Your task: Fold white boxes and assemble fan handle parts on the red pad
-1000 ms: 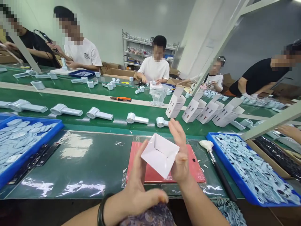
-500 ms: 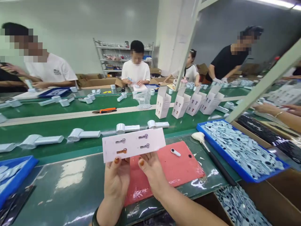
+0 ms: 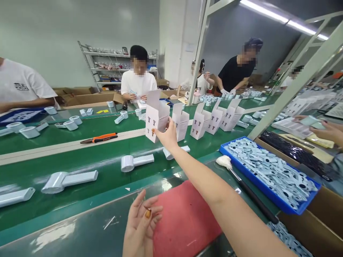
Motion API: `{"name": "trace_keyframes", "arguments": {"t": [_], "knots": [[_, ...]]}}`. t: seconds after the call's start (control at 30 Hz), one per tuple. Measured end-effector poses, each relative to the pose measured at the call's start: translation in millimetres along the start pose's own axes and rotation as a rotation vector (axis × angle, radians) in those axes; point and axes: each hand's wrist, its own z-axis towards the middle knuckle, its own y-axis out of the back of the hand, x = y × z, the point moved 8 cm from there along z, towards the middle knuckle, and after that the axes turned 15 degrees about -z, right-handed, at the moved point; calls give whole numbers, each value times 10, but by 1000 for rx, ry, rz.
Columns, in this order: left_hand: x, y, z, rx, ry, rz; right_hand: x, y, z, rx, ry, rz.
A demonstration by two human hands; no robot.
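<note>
- White box (image 3: 158, 116), flap raised, is held upright at the green conveyor belt (image 3: 104, 157) by the right hand (image 3: 169, 135); whether its base is fully rested on the belt cannot quite be told.
- A glossy dark green bench top (image 3: 88, 232) is set along the near side of the belt.
- A co-worker in a white shirt (image 3: 139, 84) is seen across the belt.
- A blue tray (image 3: 297, 210) is filled with pale blue pieces (image 3: 268, 167) at the right of the bench.
- A red mat (image 3: 187, 214) is laid on the bench, partly covered by the right forearm.
- A black-handled tool (image 3: 249, 189) with a white head is placed just beside the tray.
- Four other white boxes (image 3: 198, 125), also with flaps up, are lined up to the right of the held one.
- Pale blue parts with handles (image 3: 127, 163) are spread along the belt.
- The right fingers are clamped on the box: the thumb is pressed to the printed face, the others are wrapped about the side.
- The left hand (image 3: 142, 223) is held over the mat's left edge, its fingers loosely curled and parted.
- Orange-handled pliers (image 3: 100, 138) are laid on the belt's pale strip.
- A thin white sliver (image 3: 109, 222) is left on the bench.
</note>
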Motion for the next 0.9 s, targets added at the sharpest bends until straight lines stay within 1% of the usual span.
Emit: {"name": "trace_keyframes", "arguments": {"t": [0.07,0.17,0.23,0.3,0.37,0.43,0.5,0.57,0.6,0.63,0.67,0.73,0.77,0.8,0.83,0.87,0.9], "knots": [[35,10,0,26,28,-21,-102,-205,89,56,-40,-144],[55,52,26,23,65,-41,-224,-458,68,169,-98,-235],[48,75,56,-1,83,-42,-242,-514,60,247,-111,-290],[33,75,80,-26,104,-21,-222,-429,96,322,-98,-338],[-3,72,85,-62,104,30,-222,-185,138,395,-68,-366],[-87,78,61,-104,59,105,-296,205,94,456,-45,-367],[-224,71,18,-119,-16,206,-411,676,-122,479,-4,-359],[-376,-17,7,-66,-92,363,-530,1107,-526,463,73,-387],[-447,-115,31,-11,-142,475,-621,1268,-775,457,83,-424],[-504,-260,81,61,-206,609,-736,1365,-1040,479,74,-462],[-534,-458,161,152,-284,758,-842,1420,-1286,486,76,-501],[-487,-969,406,354,-469,1062,-1032,1405,-1679,494,89,-570],[-407,-1248,570,451,-555,1209,-1090,1376,-1798,459,106,-597],[-309,-1509,761,519,-624,1337,-1125,1338,-1875,419,124,-618],[-187,-1745,967,560,-667,1492,-1140,1305,-1914,373,137,-633],[-57,-1947,1168,584,-680,1633,-1137,1279,-1929,331,149,-643],[57,-2122,1333,606,-678,1700,-1124,1258,-1929,302,161,-648]]}}
